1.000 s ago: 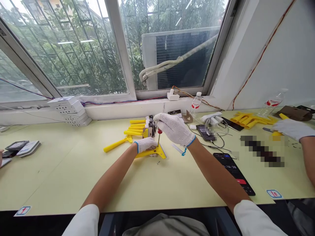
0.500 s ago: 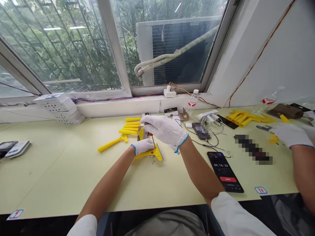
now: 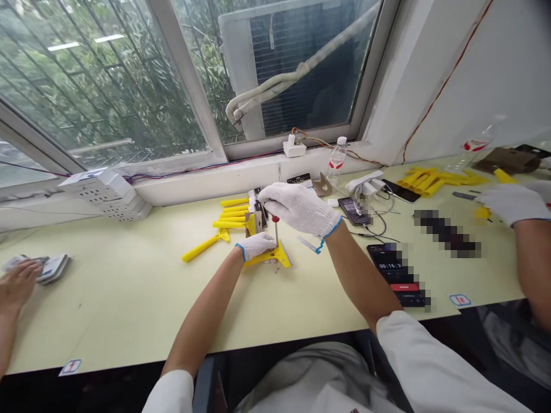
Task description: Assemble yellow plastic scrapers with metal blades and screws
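My left hand (image 3: 257, 245), in a white knit glove with a blue cuff, is closed on a yellow scraper (image 3: 283, 253) and keeps it on the table. Above it, my gloved right hand (image 3: 299, 207) grips a screwdriver (image 3: 276, 234); part of the red handle shows below the fingers. The shaft points down, nearly upright, and its tip meets the scraper's head, though the exact contact is too small to make out. Small metal bits, perhaps screws, (image 3: 277, 270) lie just in front of the scraper. Another yellow scraper (image 3: 204, 246) lies to the left.
Several yellow scrapers (image 3: 232, 216) lie behind my left hand. Phones (image 3: 398, 281) and cables (image 3: 379, 221) are to my right, near a water bottle (image 3: 337, 158). A co-worker's gloved hand (image 3: 514, 203) works at far right; another person's bare hand (image 3: 19, 284) is at far left. White boxes (image 3: 107, 192) stand by the window.
The view has shifted slightly. My screwdriver now stands more upright over the scraper, with both hands still gripping. Another person's bare hand has come in at far left, onto the small devices there.
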A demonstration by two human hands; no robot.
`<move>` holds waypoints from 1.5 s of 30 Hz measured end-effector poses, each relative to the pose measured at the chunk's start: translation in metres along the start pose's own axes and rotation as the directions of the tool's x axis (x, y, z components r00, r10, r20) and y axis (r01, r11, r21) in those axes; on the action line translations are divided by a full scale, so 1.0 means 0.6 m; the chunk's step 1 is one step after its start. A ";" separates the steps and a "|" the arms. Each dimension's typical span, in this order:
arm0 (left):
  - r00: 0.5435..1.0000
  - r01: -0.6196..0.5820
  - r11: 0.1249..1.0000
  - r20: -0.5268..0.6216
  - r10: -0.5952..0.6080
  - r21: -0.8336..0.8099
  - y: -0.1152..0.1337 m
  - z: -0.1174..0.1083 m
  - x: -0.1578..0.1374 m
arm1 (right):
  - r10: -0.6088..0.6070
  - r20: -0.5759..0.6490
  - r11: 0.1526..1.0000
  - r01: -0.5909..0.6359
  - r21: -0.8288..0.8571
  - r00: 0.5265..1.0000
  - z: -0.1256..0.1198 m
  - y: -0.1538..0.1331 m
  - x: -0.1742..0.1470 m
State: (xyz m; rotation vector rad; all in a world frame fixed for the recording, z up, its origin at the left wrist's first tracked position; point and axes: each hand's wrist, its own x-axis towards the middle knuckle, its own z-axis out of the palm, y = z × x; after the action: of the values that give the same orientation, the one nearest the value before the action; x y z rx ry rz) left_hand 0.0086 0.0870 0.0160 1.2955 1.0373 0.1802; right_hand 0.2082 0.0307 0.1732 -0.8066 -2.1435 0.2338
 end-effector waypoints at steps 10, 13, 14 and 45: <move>0.995 -0.013 0.999 0.096 0.017 -0.044 0.008 0.082 -0.067 | 0.020 0.020 0.999 -0.021 0.042 1.000 -0.095 -0.060 -0.038; 0.995 0.030 0.997 0.095 -0.023 -0.065 -0.029 0.123 -0.088 | 0.002 0.159 0.996 -0.016 0.085 0.987 -0.107 -0.066 -0.052; 0.995 0.043 0.997 0.089 -0.038 -0.058 -0.042 0.130 -0.092 | -0.005 0.199 0.995 -0.015 0.099 0.980 -0.106 -0.066 -0.056; 0.990 -0.036 0.998 0.136 0.041 -0.042 -0.050 0.089 -0.035 | -0.026 0.455 0.999 0.003 0.050 0.890 -0.085 -0.042 -0.034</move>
State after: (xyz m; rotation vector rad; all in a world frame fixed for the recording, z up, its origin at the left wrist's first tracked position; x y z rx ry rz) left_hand 0.0223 0.0266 -0.0031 1.2748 0.8888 0.1385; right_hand 0.2443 -0.0066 0.2040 -0.7610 -2.5700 0.5086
